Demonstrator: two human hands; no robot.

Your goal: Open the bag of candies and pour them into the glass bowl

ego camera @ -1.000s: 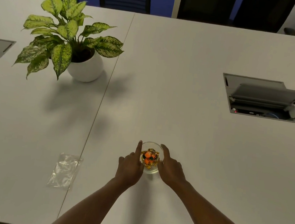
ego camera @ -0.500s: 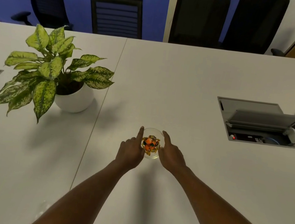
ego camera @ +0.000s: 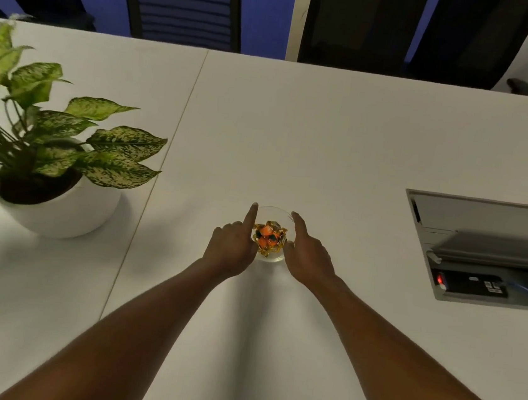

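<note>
A small glass bowl (ego camera: pixel 274 212) stands on the white table (ego camera: pixel 328 141), holding orange and gold wrapped candies (ego camera: pixel 268 236). My left hand (ego camera: pixel 231 245) presses against the bowl's left side, index finger stretched along the rim. On the bowl's right side my right hand (ego camera: pixel 307 254) does the same, so both hands cup the bowl. The candy bag is out of view.
A potted plant (ego camera: pixel 50 155) in a white pot stands at the left. An open cable hatch (ego camera: pixel 487 251) is set into the table at the right. Several dark office chairs (ego camera: pixel 183 3) line the far edge. A seam runs down the table left of my arms.
Both hands have slid the bowl farther from me, arms stretching out. The view has tilted up and forward, and the empty clear bag at lower left has dropped out of sight.
</note>
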